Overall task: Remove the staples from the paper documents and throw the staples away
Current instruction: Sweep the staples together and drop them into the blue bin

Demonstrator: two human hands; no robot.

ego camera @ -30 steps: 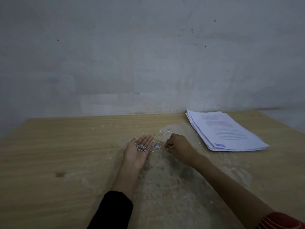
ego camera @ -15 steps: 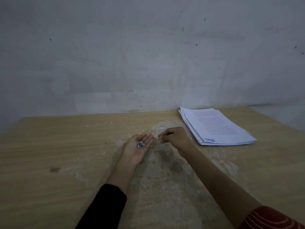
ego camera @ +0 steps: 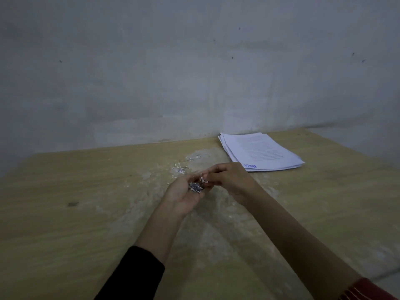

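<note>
My left hand (ego camera: 184, 193) is cupped palm up above the wooden table (ego camera: 65, 213), holding a small heap of pulled staples (ego camera: 195, 187). My right hand (ego camera: 229, 180) hovers right beside it, fingertips pinched on a few staples and white paper scraps (ego camera: 204, 179) over the left palm. A stack of white printed paper documents (ego camera: 259, 152) lies flat at the back right of the table, clear of both hands. More small white scraps and bits (ego camera: 180, 168) lie scattered on the table just beyond my hands.
A worn, pale patch runs down the middle of the table under my arms. A grey wall (ego camera: 194, 72) stands directly behind the table. The table's right edge (ego camera: 385, 276) drops off at the lower right.
My left hand lifted off the table and curled into a cup. My right hand picked bits from the table and brought them over the left palm. The camera view shifted slightly.
</note>
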